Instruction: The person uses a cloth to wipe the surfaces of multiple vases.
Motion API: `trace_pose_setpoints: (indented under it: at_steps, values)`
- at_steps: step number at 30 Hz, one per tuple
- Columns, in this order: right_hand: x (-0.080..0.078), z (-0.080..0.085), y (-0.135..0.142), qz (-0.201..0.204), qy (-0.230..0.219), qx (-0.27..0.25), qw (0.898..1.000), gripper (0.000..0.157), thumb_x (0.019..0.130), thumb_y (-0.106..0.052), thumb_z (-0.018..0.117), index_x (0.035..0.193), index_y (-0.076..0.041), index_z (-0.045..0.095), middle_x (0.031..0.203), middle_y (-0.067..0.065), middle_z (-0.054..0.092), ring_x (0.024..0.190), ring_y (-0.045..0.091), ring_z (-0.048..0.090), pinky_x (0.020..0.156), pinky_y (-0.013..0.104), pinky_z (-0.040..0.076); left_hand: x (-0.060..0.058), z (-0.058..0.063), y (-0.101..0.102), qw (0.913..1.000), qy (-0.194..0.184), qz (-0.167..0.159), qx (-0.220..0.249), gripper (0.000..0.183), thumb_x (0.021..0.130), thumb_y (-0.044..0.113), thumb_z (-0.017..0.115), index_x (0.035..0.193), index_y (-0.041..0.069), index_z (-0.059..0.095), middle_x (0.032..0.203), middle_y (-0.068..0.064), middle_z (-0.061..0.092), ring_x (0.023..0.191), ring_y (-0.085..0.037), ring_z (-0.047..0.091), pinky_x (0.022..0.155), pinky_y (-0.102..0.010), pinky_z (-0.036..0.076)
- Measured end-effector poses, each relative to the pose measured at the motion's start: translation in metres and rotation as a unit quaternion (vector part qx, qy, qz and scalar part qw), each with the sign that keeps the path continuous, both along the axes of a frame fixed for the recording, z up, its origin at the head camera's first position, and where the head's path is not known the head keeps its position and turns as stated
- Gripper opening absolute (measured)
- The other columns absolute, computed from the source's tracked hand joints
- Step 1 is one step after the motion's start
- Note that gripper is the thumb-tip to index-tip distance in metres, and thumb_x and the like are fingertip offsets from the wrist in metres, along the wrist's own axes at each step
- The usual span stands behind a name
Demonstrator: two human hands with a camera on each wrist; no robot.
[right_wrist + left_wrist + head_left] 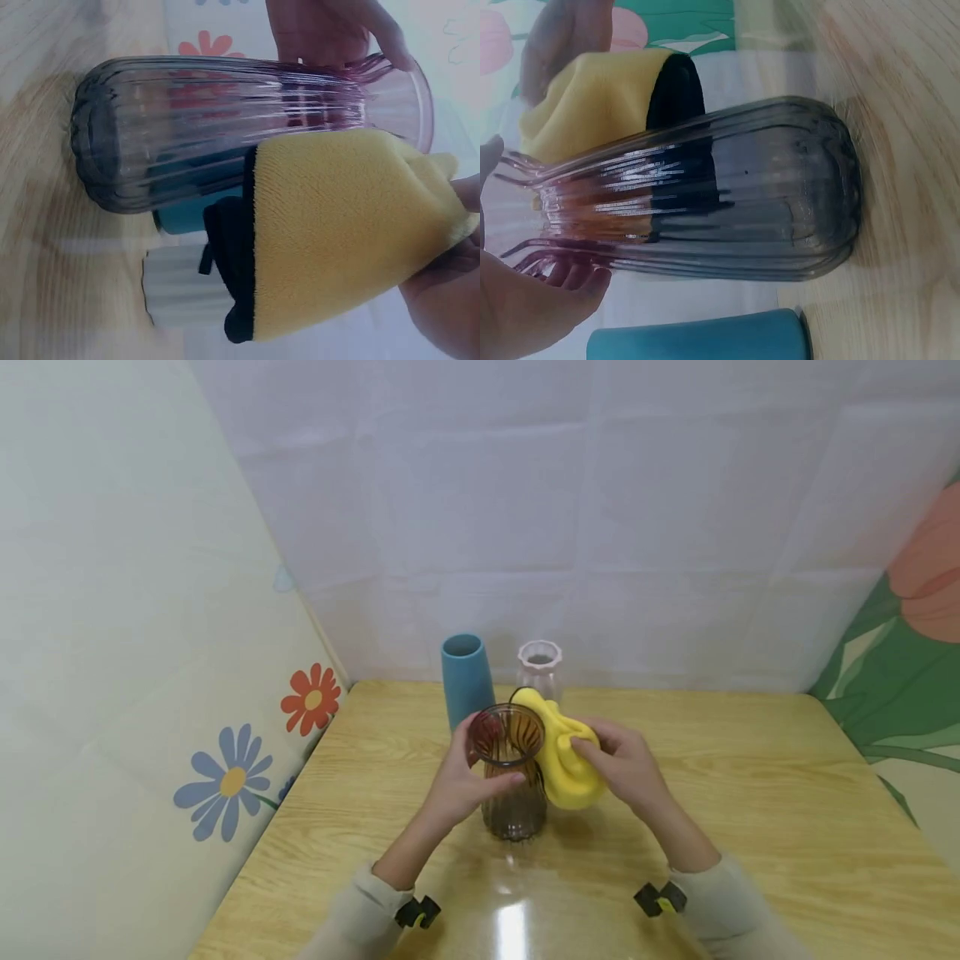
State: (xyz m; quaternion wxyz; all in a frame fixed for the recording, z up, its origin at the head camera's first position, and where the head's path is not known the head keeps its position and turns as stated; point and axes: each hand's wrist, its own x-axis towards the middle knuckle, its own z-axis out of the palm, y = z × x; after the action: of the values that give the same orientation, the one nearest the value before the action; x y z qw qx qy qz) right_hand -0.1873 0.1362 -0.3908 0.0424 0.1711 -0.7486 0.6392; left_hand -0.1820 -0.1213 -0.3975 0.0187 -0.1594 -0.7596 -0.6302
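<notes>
A ribbed, see-through glass vase (514,814), smoky grey below and pinkish toward its flared rim, stands upright on the wooden table. My left hand (452,783) grips it round the neck, thumb on the near side and fingers on the far side. To its right, my right hand (632,770) pinches a bunched yellow cloth (572,785). The right wrist view shows this cloth's fuzzy face and dark edging (238,247) hanging close along the vase's side. Through the glass in the left wrist view, the yellow and dark parts of the cloth show.
Behind the glass vase stand a tall teal vase (467,681) and a smaller pale pink vase (538,675) with a scalloped rim. A white cloth backdrop (480,527) hangs behind the table (750,777). Flower-printed sheets (112,652) flank it.
</notes>
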Motion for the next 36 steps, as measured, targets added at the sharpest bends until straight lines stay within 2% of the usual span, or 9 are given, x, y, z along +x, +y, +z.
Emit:
trace_pose_setpoints:
  at_steps: [6,14,18,27,36]
  values:
    - [-0.007,-0.006,-0.008,0.013,0.002,-0.031,0.999,0.034,0.098,-0.008,0.065,0.129,0.007,0.063,0.110,0.026,0.070,0.083,0.012,0.069,0.074,0.027,0.060,0.000,-0.001,0.008,0.9993,0.017,0.032,-0.009,0.100,0.074,0.015,0.092,0.152,0.004,0.031,0.144,-0.017,0.052,0.133,-0.032,0.051,0.112,-0.053,0.040]
    - [-0.010,-0.017,-0.012,0.031,-0.009,-0.054,0.998,0.034,0.098,-0.006,0.063,0.129,0.010,0.061,0.108,0.022,0.071,0.085,0.015,0.070,0.076,0.030,0.061,-0.002,0.000,0.007,0.9975,0.030,0.036,-0.054,0.098,0.074,0.020,0.093,0.151,0.004,0.034,0.141,-0.015,0.055,0.130,-0.032,0.054,0.108,-0.054,0.044]
    - [-0.009,-0.019,-0.013,0.036,-0.016,-0.057,0.998,0.035,0.098,-0.007,0.063,0.130,0.009,0.061,0.110,0.023,0.070,0.086,0.015,0.070,0.078,0.030,0.060,-0.005,0.000,0.007,0.9966,0.034,0.037,-0.065,0.097,0.072,0.017,0.094,0.149,0.005,0.036,0.141,-0.014,0.056,0.129,-0.031,0.055,0.108,-0.051,0.045]
    - [-0.007,-0.024,-0.014,0.047,-0.005,-0.034,0.998,0.033,0.099,-0.006,0.063,0.127,0.009,0.063,0.106,0.023,0.071,0.085,0.013,0.069,0.076,0.028,0.059,-0.010,-0.002,0.004,0.9964,0.052,0.012,-0.065,0.092,0.072,0.011,0.093,0.147,0.005,0.040,0.137,-0.014,0.060,0.126,-0.030,0.058,0.106,-0.049,0.047]
    - [-0.005,-0.030,-0.014,0.051,0.016,0.029,0.998,0.030,0.099,-0.007,0.063,0.126,0.006,0.065,0.102,0.019,0.073,0.078,0.012,0.068,0.069,0.028,0.060,-0.015,-0.002,0.001,0.9961,0.053,-0.040,-0.059,0.091,0.074,0.008,0.090,0.149,0.007,0.037,0.140,-0.013,0.057,0.127,-0.030,0.057,0.103,-0.046,0.050]
